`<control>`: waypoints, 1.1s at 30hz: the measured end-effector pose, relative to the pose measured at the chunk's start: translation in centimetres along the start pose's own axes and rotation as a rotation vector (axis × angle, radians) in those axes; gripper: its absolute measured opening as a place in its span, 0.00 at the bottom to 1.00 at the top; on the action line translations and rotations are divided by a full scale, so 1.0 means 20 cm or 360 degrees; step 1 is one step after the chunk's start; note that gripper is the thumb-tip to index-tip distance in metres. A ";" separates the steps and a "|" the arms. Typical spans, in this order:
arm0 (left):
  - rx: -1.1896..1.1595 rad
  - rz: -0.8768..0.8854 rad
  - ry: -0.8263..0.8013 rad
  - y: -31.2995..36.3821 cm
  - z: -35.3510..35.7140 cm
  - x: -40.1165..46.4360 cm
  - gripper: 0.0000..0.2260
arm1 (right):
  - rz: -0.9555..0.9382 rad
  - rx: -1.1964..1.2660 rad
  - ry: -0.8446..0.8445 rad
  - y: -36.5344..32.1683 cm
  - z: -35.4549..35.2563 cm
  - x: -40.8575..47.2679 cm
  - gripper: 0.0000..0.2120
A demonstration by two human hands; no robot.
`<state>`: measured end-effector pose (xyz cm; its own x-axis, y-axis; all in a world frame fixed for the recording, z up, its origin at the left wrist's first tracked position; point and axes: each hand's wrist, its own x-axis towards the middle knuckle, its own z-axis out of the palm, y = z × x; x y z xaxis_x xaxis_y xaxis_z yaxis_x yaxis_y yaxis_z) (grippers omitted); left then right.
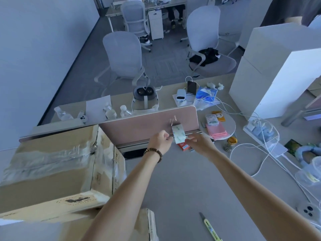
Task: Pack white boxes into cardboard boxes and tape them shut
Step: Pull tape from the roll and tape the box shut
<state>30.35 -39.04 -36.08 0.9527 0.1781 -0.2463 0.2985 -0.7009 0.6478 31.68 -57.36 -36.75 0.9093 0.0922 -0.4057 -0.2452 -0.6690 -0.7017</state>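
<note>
While our left hand (160, 139) pinches the edge of the tape roll (178, 133) with curled fingers, we hold that roll up just in front of the pink divider (147, 126). Our right hand (199, 142) sits just right of the roll, fingers loosely spread; we cannot tell if they touch it. A wispy loose end of tape (173, 119) sticks up above the roll, against the divider. Red packet (184, 146) lies on the desk (182, 180) under the roll, at the divider's foot. Left of the divider sits a taped cardboard box (52, 164), shut, with a second cardboard box (111, 225) nearer us. Utility knife (211, 227) lies on the desk well this side of the divider. Bead bracelet (153, 152) on our left wrist. Beyond the divider stand water bottles (124, 111) and a headset (145, 98).
</note>
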 end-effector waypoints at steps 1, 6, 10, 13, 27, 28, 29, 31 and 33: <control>-0.0059 -0.0031 0.0010 0.01 0.01 0.03 0.10 | 0.0013 0.0006 0.0010 0.00 0.00 0.03 0.20; -0.0229 -0.0105 0.0077 0.06 0.08 0.13 0.15 | 0.0116 0.0381 0.0021 -0.01 0.04 0.17 0.20; -0.0300 -0.0127 0.0118 0.08 0.13 0.18 0.18 | 0.0187 0.0680 -0.0001 -0.03 0.08 0.23 0.23; -0.0302 -0.0168 0.0164 0.09 0.15 0.22 0.18 | 0.0215 0.0617 -0.0003 -0.04 0.12 0.24 0.22; -0.1198 -0.0616 0.0003 0.11 0.13 0.41 0.12 | -0.0119 0.0373 0.0066 0.01 0.16 0.13 0.18; -0.1266 -0.0610 -0.0003 0.13 0.12 0.40 0.09 | -0.0137 0.0375 0.0083 0.01 0.15 0.12 0.18; -0.1355 -0.0611 -0.0019 0.15 0.11 0.41 0.07 | -0.0156 0.0382 0.0098 0.00 0.15 0.11 0.19; -0.1529 -0.0642 -0.0085 0.18 0.10 0.40 0.05 | -0.0166 0.0396 0.0114 -0.01 0.13 0.11 0.19; -0.1594 -0.0664 -0.0109 0.21 0.09 0.39 0.07 | -0.0167 0.0451 0.0120 -0.01 0.12 0.09 0.19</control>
<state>38.98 -41.76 -36.62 0.7695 0.2108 -0.6029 0.5386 0.2932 0.7899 32.57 -55.28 -38.69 0.9544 0.0877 -0.2852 -0.2230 -0.4252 -0.8772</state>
